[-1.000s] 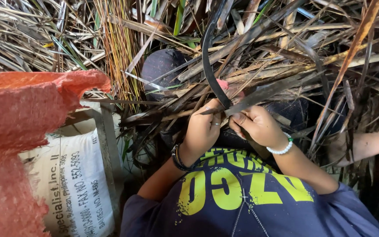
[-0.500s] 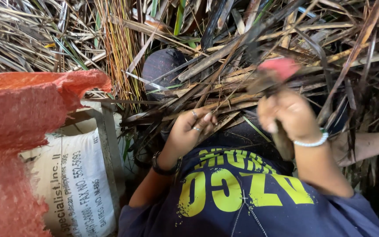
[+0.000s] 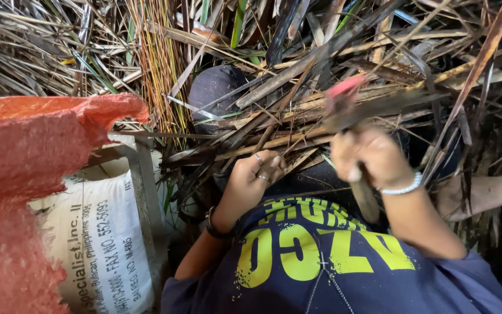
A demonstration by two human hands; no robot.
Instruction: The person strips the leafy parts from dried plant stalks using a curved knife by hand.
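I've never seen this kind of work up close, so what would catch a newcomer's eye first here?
Probably the dense tangle of dry brown stalks and leaves filling the top of the view, where the left hand grips a bundle. Beside it the right hand holds a blurred wooden-handled tool with a pinkish-red end raised against the stalks. At the left, a bright orange-red mesh sack lies over a white printed woven bag.

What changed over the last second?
The right hand pulled away from the left and now grips a wooden-handled tool, its red-tipped end blurred. The left hand still holds the dry stalks. Red mesh sack and white sack unchanged.
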